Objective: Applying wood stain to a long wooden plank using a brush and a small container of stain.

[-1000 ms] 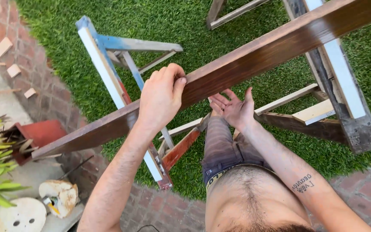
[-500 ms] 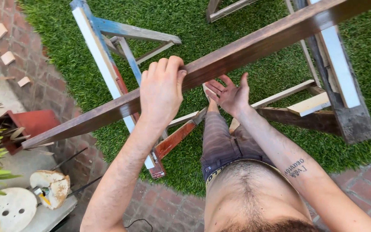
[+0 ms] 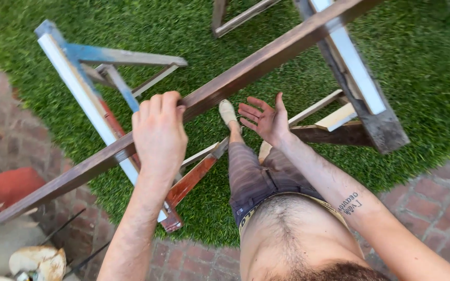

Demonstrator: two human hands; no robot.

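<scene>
A long dark brown wooden beam (image 3: 266, 57) runs diagonally from lower left to upper right, resting across two sawhorses. My left hand (image 3: 158, 132) is curled over its edge near the blue and white sawhorse (image 3: 87, 99) and grips it. My right hand (image 3: 264, 118) hovers below the beam, palm up, fingers spread, holding nothing. Below it I see my striped shorts and one foot in a light shoe (image 3: 228, 112) stepping onto the grass.
A second weathered sawhorse (image 3: 363, 99) stands at the right under the beam's far end. Green grass (image 3: 423, 62) covers the far ground, and brick paving (image 3: 433, 203) borders it near me. A red box (image 3: 6, 187) and pale objects lie at lower left.
The view has shifted: the beam and sawhorses sit lower and closer. My left hand stays on the beam. My right hand has opened wider, and one foot has stepped forward.
</scene>
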